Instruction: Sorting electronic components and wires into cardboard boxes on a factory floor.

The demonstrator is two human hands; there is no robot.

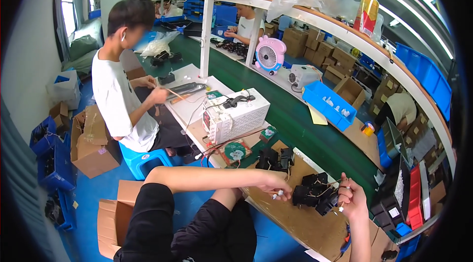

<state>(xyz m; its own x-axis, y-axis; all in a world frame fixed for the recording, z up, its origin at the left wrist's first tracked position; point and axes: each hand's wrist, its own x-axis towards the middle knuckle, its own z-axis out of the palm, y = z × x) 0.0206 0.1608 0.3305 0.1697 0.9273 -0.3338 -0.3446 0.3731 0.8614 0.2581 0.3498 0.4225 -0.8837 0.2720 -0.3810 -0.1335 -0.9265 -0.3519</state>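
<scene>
Got white connectors (279, 193) pinched in half-closed left hand (276, 181), white-tipped wire (341, 209) in curled right hand (353, 198). Pretty near black assemblies (309, 190).

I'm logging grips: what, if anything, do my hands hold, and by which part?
The left hand holds small white connectors, exact spot unclear; the right hand holds a thin wire, apparently near its white end.
</scene>
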